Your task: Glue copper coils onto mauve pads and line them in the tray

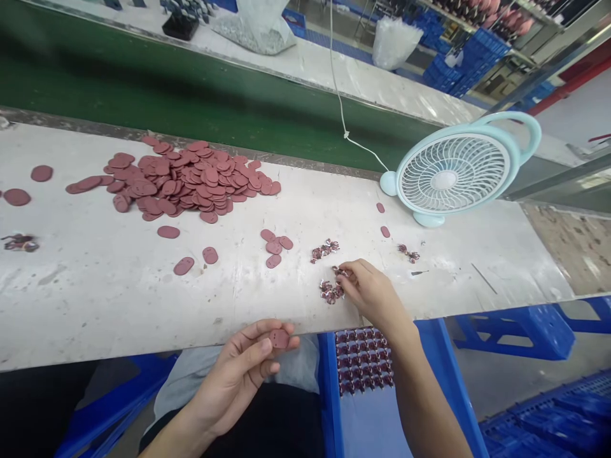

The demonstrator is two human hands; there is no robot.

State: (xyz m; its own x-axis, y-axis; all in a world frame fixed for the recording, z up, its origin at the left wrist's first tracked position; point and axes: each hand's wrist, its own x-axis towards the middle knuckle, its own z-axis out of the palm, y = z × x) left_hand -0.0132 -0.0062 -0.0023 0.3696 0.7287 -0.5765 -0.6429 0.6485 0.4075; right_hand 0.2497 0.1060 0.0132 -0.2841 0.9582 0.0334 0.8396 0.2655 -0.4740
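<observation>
Between the thumb and fingers of my left hand [243, 359] is a dark red oval disc [279, 338] with small holes, held just off the table's front edge. My right hand [367, 286] reaches down to a small heap of dark red and silvery parts [330, 291], its thumb and forefinger pinched at one small part [340, 272]. A second little heap of the same parts [324, 250] lies just behind. Several loose oval discs [273, 247] rest to the left of these heaps.
A big pile of red oval discs [191, 178] covers the table's back left. At the right stands a light blue fan [443, 180], its white cord [340, 95] running upward. Below the table edge, a blue crate [329, 388] holds rows of finished-looking small parts [363, 360].
</observation>
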